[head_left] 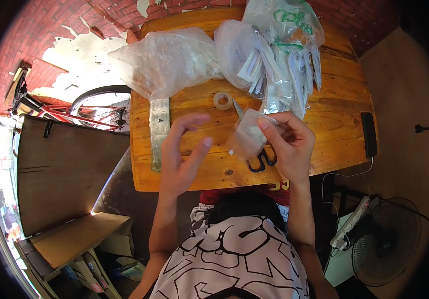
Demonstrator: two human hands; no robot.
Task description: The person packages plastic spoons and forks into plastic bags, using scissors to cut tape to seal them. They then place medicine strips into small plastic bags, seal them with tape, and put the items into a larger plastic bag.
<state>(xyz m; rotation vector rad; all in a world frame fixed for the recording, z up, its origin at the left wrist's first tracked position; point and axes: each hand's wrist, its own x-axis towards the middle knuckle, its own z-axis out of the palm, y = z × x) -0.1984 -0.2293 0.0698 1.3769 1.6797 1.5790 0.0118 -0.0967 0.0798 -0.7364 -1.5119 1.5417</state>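
Observation:
Between the thumb and fingers of my right hand (293,144) is a small clear plastic packet (248,135), held up over the table and tilted. Its contents are hard to make out. My left hand (180,157) is apart from it, fingers spread and holding nothing. Beneath the packet lies a pair of scissors (257,165) with dark handles, partly covered by the packet and my right hand. A roll of tape (222,101) rests beyond the packet. Beside my left hand, a long strip of clear packaging (159,133) runs along the table's left side.
Across the back of the wooden table (199,174) sit a large clear plastic bag (174,60) and a printed bag (287,22). Bundles of white strips in plastic (294,74) spread from the bags. A black power bank (368,134) with a white cable lies at the right edge.

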